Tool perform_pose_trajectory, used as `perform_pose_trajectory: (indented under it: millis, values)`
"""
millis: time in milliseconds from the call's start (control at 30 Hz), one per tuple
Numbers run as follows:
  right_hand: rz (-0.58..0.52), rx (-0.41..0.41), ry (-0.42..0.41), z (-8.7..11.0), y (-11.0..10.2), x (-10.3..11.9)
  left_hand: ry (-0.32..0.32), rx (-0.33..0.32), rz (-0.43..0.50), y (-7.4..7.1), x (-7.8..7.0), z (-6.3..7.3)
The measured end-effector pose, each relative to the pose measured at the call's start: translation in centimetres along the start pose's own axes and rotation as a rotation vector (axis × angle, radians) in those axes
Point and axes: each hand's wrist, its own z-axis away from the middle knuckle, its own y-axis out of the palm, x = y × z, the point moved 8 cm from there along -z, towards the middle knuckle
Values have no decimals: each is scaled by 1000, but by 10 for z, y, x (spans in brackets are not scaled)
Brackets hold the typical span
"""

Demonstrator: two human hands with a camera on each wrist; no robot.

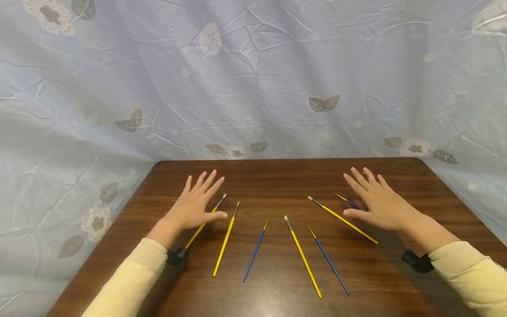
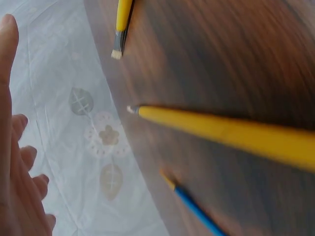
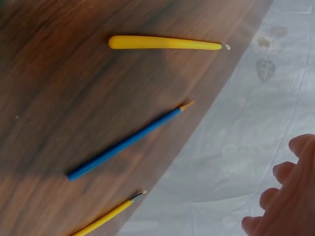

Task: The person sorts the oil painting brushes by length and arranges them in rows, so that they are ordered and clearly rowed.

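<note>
My left hand [image 1: 193, 210] is held over the left of the table with its fingers spread and nothing in them. Under its thumb side lies a yellow-handled paintbrush [image 1: 195, 237], partly hidden by the hand. Another yellow paintbrush [image 1: 225, 246] and a blue one [image 1: 255, 256] lie just right of it. On the other side, my right hand [image 1: 382, 206] is also spread and holds nothing. It partly covers a blue paintbrush [image 1: 350, 204], and a bit of yellow shows behind its fingers. Close by lies a yellow paintbrush [image 1: 348, 223].
Toward the table's near middle lie a yellow paintbrush [image 1: 304, 262] and a blue paintbrush [image 1: 330, 264], bristles pointing away from me. The brown wooden table [image 1: 273, 176] ends at a pale floral cloth [image 1: 253, 88] hanging behind it and at both sides.
</note>
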Motion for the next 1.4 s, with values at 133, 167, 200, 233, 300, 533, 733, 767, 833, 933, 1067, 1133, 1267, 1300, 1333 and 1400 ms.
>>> perform_pose_trajectory:
  millis: [133, 167, 200, 233, 300, 533, 733, 767, 833, 933, 1067, 1133, 1267, 1300, 1333, 1400]
  values:
    - [-17, -2, -7, 3, 0, -1, 9, -17, 58, -8, 5, 9]
    - [-22, -6, -8, 4, 1, -2, 8, -24, 84, -9, 6, 11]
    - [-30, -11, -7, 5, 1, -2, 3, -29, 119, -10, 7, 13]
    - [-41, -18, -4, 5, 1, -2, -7, -32, 164, -10, 9, 15]
    - [-76, -38, 0, 7, 0, -2, -33, -30, 268, -9, 11, 19]
    - [-232, -111, 31, 10, 2, -3, -109, -65, 586, -2, 19, 32]
    - [-313, -175, 73, 15, 12, -4, -243, -63, 779, 13, 26, 39]
    - [-337, -172, 84, 16, 14, -5, -264, -59, 800, 16, 27, 39]
    - [-403, -154, 121, 17, 20, -7, -308, -60, 819, 21, 28, 41]
    - [-474, -132, 164, 17, 27, -9, -356, -77, 843, 25, 28, 44]
    - [-503, -130, 211, 16, 30, -11, -391, -112, 846, 28, 29, 44]
    - [-506, -133, 223, 16, 31, -11, -405, -127, 843, 30, 29, 44]
    - [-509, -127, 240, 14, 35, -10, -453, -131, 835, 35, 30, 45]
    - [-510, -124, 241, 14, 37, -9, -465, -128, 834, 36, 30, 45]
    - [-511, -121, 246, 13, 38, -9, -480, -127, 836, 38, 31, 46]
    - [-515, -119, 250, 12, 41, -8, -500, -129, 845, 39, 31, 47]
